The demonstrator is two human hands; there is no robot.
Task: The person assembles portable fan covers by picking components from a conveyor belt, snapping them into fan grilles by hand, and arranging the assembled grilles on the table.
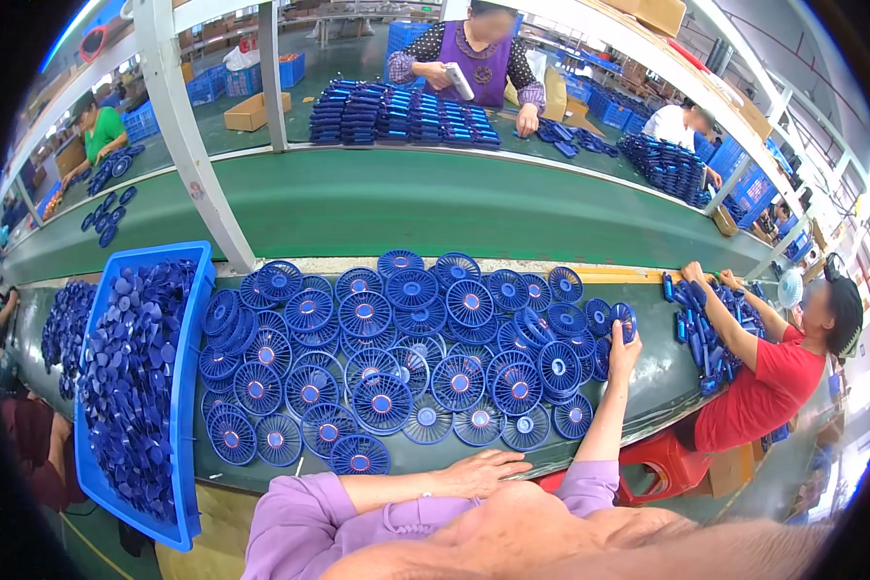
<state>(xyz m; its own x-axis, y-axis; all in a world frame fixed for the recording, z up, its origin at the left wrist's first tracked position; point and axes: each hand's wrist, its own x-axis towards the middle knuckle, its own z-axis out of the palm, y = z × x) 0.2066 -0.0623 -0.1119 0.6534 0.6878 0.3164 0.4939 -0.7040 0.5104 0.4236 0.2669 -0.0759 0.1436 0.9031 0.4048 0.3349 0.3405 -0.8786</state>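
Note:
Blue round fan grilles (pixel 365 314) lie in a loose, overlapping heap across the green work table, many with a reddish ring round the hub. At the right end of the heap, my right hand (pixel 625 350) grips a blue fan grille (pixel 624 319) by its edge, tilted up with the fingers partly behind it. My left hand (pixel 483 474) rests flat at the table's near edge, below the heap, fingers stretched out and holding nothing.
A blue crate (pixel 188 387) full of small blue fan blades stands left of the heap. Beyond runs a green conveyor belt (pixel 377 198) with white posts. Across it, a person in purple works by stacked blue parts (pixel 406 114). A person in red (pixel 768 387) reaches over blue parts at right.

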